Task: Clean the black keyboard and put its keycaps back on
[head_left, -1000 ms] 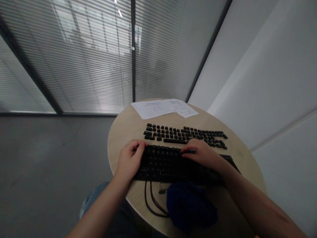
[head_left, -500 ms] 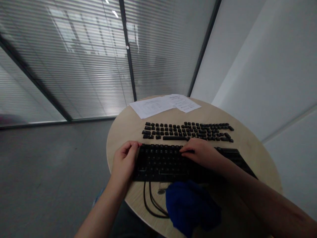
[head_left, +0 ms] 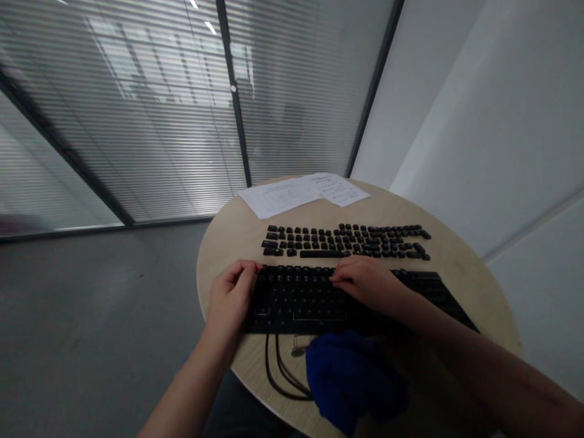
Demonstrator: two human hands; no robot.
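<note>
A black keyboard [head_left: 305, 298] lies across the round table, its upper rows fitted with keycaps and its lower part showing bare key positions. My left hand [head_left: 232, 292] grips the keyboard's left edge near the top corner, thumb and fingers closed on it. Over the upper rows, right of their middle, my right hand [head_left: 360, 278] has its thumb and fingertips pinched together; whatever they hold is too small to make out. Beyond the keyboard, loose black keycaps [head_left: 319, 239] are laid out in rows, with a long spacebar [head_left: 322, 253] at the front.
Printed papers [head_left: 287, 196] lie at the far edge of the wooden table [head_left: 219, 237]. Near the front edge are a blue cloth [head_left: 347, 377], a black cable [head_left: 274, 371] and a small wire tool [head_left: 297, 351]. Blinds and a white wall stand behind.
My right hand has shifted very slightly left over the upper key rows, its fingers still pinched. My left hand keeps its place on the keyboard's edge.
</note>
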